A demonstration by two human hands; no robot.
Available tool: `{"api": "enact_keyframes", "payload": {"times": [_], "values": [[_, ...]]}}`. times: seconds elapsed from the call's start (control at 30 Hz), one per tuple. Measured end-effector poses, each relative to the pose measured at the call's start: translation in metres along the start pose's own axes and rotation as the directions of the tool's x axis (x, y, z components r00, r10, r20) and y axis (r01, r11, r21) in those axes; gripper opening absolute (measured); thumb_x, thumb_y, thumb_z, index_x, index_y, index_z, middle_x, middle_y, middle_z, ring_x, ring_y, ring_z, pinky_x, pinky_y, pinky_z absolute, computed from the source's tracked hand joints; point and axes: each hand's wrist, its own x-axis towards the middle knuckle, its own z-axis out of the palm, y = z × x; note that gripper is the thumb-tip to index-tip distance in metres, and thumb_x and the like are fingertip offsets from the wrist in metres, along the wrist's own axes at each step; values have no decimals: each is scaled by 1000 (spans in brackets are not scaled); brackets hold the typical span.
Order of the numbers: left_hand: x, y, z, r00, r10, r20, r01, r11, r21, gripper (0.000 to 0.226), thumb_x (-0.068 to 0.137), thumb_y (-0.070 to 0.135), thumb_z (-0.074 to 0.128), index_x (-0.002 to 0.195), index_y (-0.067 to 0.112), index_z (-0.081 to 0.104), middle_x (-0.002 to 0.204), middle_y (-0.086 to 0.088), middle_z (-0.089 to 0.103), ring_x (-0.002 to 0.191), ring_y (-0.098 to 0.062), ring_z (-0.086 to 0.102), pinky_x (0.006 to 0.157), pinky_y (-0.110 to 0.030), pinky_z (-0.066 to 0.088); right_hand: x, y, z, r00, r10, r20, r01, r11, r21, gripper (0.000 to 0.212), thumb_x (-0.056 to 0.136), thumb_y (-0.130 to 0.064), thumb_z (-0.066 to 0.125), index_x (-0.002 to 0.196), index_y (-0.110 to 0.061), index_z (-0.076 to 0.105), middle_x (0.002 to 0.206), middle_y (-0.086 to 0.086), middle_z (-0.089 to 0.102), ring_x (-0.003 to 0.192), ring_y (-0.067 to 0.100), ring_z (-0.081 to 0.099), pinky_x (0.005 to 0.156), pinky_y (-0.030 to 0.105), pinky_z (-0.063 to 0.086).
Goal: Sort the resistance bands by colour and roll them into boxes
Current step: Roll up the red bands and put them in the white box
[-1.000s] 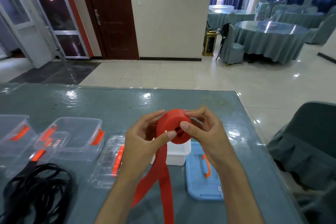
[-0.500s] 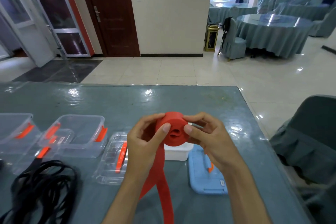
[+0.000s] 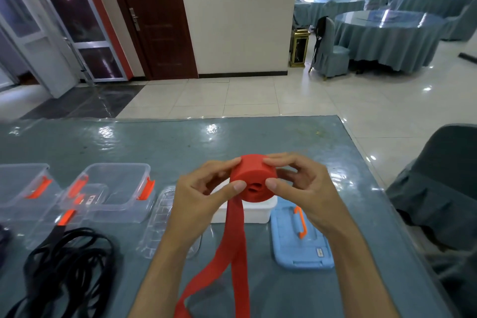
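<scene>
Red resistance band (image 3: 251,179), mostly rolled, is held above the table (image 3: 160,147) near its right edge, pinched between the left hand (image 3: 204,196) and right hand (image 3: 307,188), thumbs on its face. Its loose tail hangs toward the near edge. Directly beneath sits a white box (image 3: 258,212), with a blue lid (image 3: 296,248) just beside it. Clear boxes (image 3: 113,188) and black bands (image 3: 69,263) lie leftward.
</scene>
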Motion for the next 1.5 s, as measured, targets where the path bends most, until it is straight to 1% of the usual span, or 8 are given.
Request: {"api": "enact_keyframes", "payload": {"times": [0.2,0.33,0.67,0.83,0.97,1.1,1.27,1.5], "values": [[0,5,9,993,31,-114,-25,998,54,52,71,28,93,120,34,78,110,0,81,105,-16,77,91,-21,59,4,-8,12,987,-58,-151,51,997,-49,26,74,-34,89,97,-30,78,106,0,79,99,24,77,77,32,63],[5,13,2,992,-99,84,91,991,99,51,75,34,90,124,32,76,114,-1,81,105,-18,77,91,-29,59,2,-12,16,977,-77,-199,75,997,-20,33,77,-35,86,109,-38,79,108,-3,79,95,18,78,76,26,61],[3,19,8,998,-26,51,15,978,207,46,87,44,79,131,37,72,123,6,74,119,-19,70,102,-29,56,7,-19,8,997,37,-68,-42,997,-67,37,64,-35,95,81,-24,64,104,6,79,92,30,78,75,38,64],[3,20,17,995,-96,16,94,991,95,46,86,38,81,130,28,69,121,1,77,114,-18,73,94,-29,58,4,-20,18,975,-82,-206,81,997,-16,32,73,-34,91,101,-30,77,100,0,77,93,21,77,75,27,61],[6,23,10,997,-78,3,78,995,59,48,78,32,88,123,31,74,117,-1,78,110,-18,74,91,-27,59,2,-11,30,979,1,-205,28,990,136,20,74,-28,87,89,-31,74,106,-2,77,100,22,76,78,30,60],[5,21,8,999,-54,7,53,996,68,56,71,28,93,124,28,75,117,-3,78,109,-21,75,91,-27,59,7,-18,23,985,8,-170,-7,1000,7,28,68,-34,91,80,-29,66,101,8,77,98,29,77,82,36,60],[4,23,3,983,-154,99,152,988,23,46,85,36,81,129,27,73,121,-5,78,111,-20,75,93,-27,58,3,-21,28,967,-77,-243,65,996,-54,26,74,-38,88,95,-33,75,98,2,78,93,23,77,75,24,59],[6,26,-6,990,-122,67,98,954,285,39,79,46,84,117,41,77,114,4,78,104,-25,74,96,-48,60,-1,-20,34,955,-101,-278,74,992,-107,21,78,-28,91,96,-26,80,97,-5,80,90,17,78,68,21,60]]}}
